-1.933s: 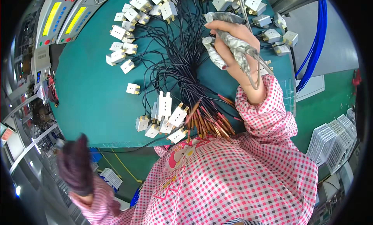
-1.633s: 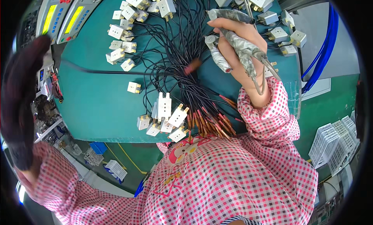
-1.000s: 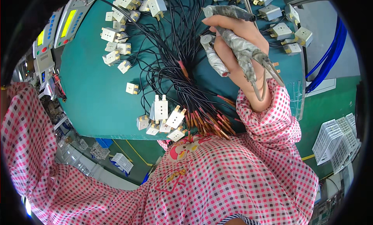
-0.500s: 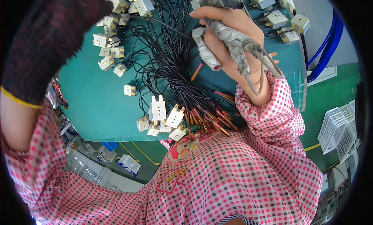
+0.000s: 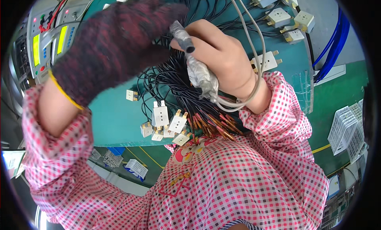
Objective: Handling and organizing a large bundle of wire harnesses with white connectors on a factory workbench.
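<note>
Right hand [image 5: 222,59] is clenched on a grey taped probe [image 5: 198,67] above the black wire bundle [image 5: 174,91] at bench centre. Gloved left hand [image 5: 115,43] hovers left of it, fingers together, holding nothing visible. Judged step: probing leads; next needs tip placement on one copper terminal [image 5: 216,124].

The left hand [image 5: 115,43] wears a knitted glove of dark maroon flecked with black, edged by a yellow cuff band. The bare right hand [image 5: 222,57] grips a grey tape-wrapped probe [image 5: 198,69] with a black tip and a pale grey cable [image 5: 254,51]. Both sleeves and the smock [image 5: 246,182] carry a pink-and-white check with dark squares and a red cartoon print. The table mat [image 5: 115,118] is teal green. Black wires [image 5: 170,83] end in copper-orange tips [image 5: 216,124]; the plugs [image 5: 160,115] are white. The test meter [image 5: 43,43] is grey with yellow-green displays. Blue cables [image 5: 337,39] curve at right beside a white plastic basket [image 5: 347,128].
</note>
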Demonstrator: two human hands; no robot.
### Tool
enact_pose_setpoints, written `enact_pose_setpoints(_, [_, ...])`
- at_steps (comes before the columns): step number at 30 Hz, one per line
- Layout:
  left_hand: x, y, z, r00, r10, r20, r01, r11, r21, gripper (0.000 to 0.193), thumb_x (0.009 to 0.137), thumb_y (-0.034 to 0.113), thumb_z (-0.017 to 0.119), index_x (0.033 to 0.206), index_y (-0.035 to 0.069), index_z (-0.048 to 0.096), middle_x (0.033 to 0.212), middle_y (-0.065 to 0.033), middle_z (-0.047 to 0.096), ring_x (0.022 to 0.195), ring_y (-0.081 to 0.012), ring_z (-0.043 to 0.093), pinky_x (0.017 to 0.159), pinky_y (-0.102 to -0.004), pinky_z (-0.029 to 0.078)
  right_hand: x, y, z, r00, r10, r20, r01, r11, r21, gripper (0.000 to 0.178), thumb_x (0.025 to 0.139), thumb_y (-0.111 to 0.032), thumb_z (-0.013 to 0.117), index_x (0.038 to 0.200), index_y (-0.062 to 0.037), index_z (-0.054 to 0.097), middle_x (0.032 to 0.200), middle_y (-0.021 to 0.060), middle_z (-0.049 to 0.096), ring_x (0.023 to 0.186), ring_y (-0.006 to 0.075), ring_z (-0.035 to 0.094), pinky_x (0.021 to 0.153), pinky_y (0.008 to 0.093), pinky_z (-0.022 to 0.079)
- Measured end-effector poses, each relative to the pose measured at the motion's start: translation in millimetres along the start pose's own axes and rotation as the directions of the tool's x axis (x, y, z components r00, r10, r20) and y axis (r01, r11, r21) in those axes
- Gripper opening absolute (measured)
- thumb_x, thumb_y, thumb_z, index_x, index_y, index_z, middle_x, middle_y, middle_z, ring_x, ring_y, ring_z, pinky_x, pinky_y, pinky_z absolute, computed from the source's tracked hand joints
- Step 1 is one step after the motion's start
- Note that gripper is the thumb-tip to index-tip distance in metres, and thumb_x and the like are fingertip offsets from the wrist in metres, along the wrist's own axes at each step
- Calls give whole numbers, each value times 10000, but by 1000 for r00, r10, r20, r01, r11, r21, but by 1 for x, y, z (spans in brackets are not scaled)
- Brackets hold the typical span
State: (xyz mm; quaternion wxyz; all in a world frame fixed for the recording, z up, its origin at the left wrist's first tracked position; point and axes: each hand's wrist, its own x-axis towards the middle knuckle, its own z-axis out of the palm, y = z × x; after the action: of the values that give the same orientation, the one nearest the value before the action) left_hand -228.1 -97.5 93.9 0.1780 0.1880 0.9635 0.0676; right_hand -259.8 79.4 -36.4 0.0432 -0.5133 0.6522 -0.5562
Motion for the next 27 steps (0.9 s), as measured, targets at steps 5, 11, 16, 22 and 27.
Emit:
enact_pose_setpoints(5, [-7,0,28,986,56,-160,-112,923,-368,457,767,137,696,1199,92,557,1066,-127,617,946,-299,609,819,-342,486,4,-4,-11,997,43,-69,-28,977,211,337,681,26,652,1009,-47,656,1042,133,617,759,229,615,660,283,496])
enact_pose_setpoints(11, [-20,7,43,982,-145,-119,94,929,-358,210,819,173,660,1012,90,648,933,-90,641,849,-258,614,744,-346,481,11,-18,-32,771,593,-231,-317,672,669,92,816,95,547,874,91,618,1005,126,604,759,133,620,581,228,531])
enact_pose_setpoints(16, [-23,13,39,980,-2,-197,-20,994,-108,228,777,175,678,990,98,651,821,-87,607,764,-270,590,689,-371,474,3,1,-27,804,453,-384,-162,789,592,139,868,64,494,979,54,577,927,79,568,787,94,521,683,218,442])
enact_pose_setpoints(22, [-28,33,34,992,29,126,-59,969,241,229,736,157,605,961,123,621,801,-51,577,778,-237,573,678,-374,475,2,3,-16,822,410,-396,-170,839,518,138,887,39,497,998,64,576,925,74,586,744,85,529,678,211,435])
enact_pose_setpoints(27, [-20,64,67,963,239,-125,-181,917,355,211,719,202,566,910,123,607,919,-50,569,889,-228,557,754,-383,467,5,15,-7,845,298,-444,-43,866,499,135,895,39,495,1000,68,575,941,79,592,766,89,543,675,210,439])
